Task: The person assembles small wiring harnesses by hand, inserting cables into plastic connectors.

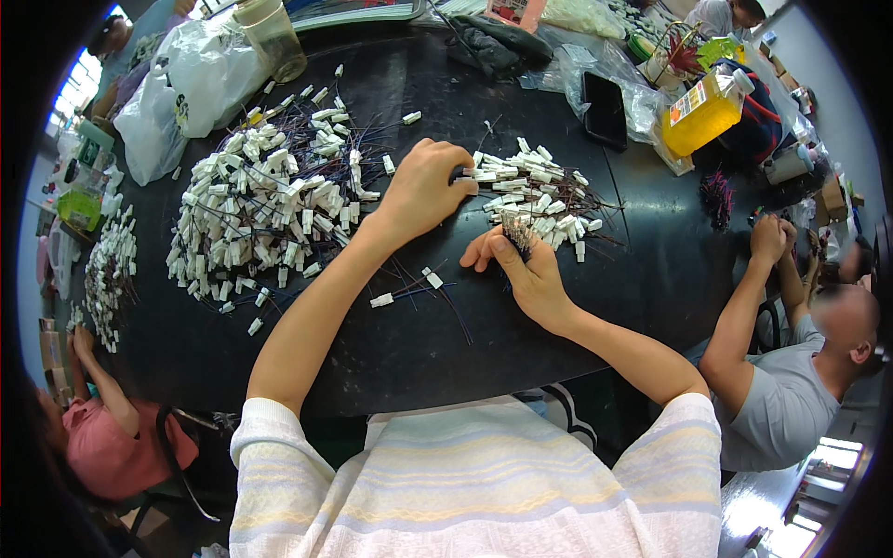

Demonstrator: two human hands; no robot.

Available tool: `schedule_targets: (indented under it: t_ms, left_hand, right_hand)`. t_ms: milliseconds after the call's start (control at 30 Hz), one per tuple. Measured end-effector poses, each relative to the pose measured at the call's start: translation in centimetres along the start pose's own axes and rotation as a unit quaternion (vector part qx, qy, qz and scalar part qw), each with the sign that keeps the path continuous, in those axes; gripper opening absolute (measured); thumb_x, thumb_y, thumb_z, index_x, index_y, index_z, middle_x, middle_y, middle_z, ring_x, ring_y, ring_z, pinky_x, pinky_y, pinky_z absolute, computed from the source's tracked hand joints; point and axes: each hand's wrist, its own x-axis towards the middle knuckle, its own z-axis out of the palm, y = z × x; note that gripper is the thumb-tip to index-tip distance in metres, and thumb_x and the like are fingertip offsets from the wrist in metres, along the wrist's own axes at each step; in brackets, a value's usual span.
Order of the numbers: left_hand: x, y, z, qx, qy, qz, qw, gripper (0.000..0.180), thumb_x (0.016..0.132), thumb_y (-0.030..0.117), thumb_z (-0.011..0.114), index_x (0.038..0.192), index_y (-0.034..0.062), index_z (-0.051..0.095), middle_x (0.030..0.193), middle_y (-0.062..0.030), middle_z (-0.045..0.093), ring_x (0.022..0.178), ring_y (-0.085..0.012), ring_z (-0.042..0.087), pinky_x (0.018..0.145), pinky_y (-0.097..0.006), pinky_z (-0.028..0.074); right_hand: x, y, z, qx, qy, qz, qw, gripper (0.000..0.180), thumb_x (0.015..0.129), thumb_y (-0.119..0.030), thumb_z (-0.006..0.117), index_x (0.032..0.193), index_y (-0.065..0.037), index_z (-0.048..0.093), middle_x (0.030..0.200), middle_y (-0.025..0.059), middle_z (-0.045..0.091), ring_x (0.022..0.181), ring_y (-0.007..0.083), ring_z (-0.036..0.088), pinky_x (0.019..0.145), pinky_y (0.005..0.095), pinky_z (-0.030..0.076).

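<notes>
My left hand (423, 191) reaches across the black table (521, 325) and pinches a white connector at the near edge of a small heap of white connectors with dark wires (539, 200). Just below it, my right hand (521, 270) grips a bundle of dark wires (517, 232), their ends pointing up toward that heap. A much larger pile of the same connectors (270, 200) lies to the left of my left forearm. Two loose wired connectors (409, 288) rest between my forearms.
White plastic bags (181, 88) and a clear jar (274, 37) stand at the back left. A black phone (605, 110) and a yellow bottle (702, 112) sit at the back right. A person in grey (791, 391) works at the right, another in pink (102, 437) at the lower left.
</notes>
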Motion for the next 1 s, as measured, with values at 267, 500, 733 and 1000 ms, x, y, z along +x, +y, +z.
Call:
schedule_targets:
  t_ms: [267, 500, 733, 1000]
  left_hand:
    - [-3.1, 0.7, 0.7, -0.02, 0.013, 0.05, 0.998, 0.015, 0.073, 0.001, 0.062, 0.088, 0.0006, 0.059, 0.092, -0.0113, 0.059, 0.085, -0.0268, 0.056, 0.073, -0.033, 0.046]
    - [-4.8, 2.9, 0.0, -0.048, 0.011, 0.025, 0.998, 0.02, 0.07, 0.001, 0.066, 0.088, 0.0009, 0.059, 0.096, -0.0108, 0.057, 0.083, -0.0264, 0.056, 0.071, -0.034, 0.046]
    - [-5.1, 2.9, 0.6, 0.016, 0.04, 0.057, 0.997, 0.02, 0.068, 0.003, 0.068, 0.087, 0.0035, 0.06, 0.092, -0.0072, 0.058, 0.079, -0.0224, 0.053, 0.065, -0.032, 0.044]
    - [-6.4, 3.5, -1.2, -0.396, -0.057, -0.254, 0.88, 0.016, 0.085, 0.006, 0.06, 0.097, -0.0037, 0.061, 0.079, -0.0032, 0.062, 0.069, -0.0033, 0.053, 0.057, -0.016, 0.04]
  right_hand:
    - [0.4, -1.1, -0.9, 0.015, 0.012, 0.09, 0.996, 0.028, 0.094, -0.025, 0.045, 0.082, -0.002, 0.052, 0.063, 0.0026, 0.053, 0.052, 0.0054, 0.043, 0.048, 0.0191, 0.034]
    - [0.3, -1.8, -2.6, 0.113, 0.014, 0.137, 0.984, 0.01, 0.089, -0.012, 0.045, 0.094, -0.004, 0.045, 0.058, 0.0039, 0.05, 0.046, 0.003, 0.035, 0.041, 0.0177, 0.024]
    - [0.4, -1.4, -2.8, 0.072, 0.059, 0.161, 0.983, 0.009, 0.084, -0.009, 0.053, 0.089, -0.002, 0.051, 0.059, 0.0055, 0.052, 0.044, 0.0038, 0.038, 0.039, 0.018, 0.024]
    - [0.4, -2.1, -2.8, -0.007, 0.027, 0.182, 0.983, 0.006, 0.078, -0.002, 0.059, 0.08, -0.001, 0.053, 0.057, 0.0, 0.052, 0.048, 0.0047, 0.047, 0.046, 0.0187, 0.036]
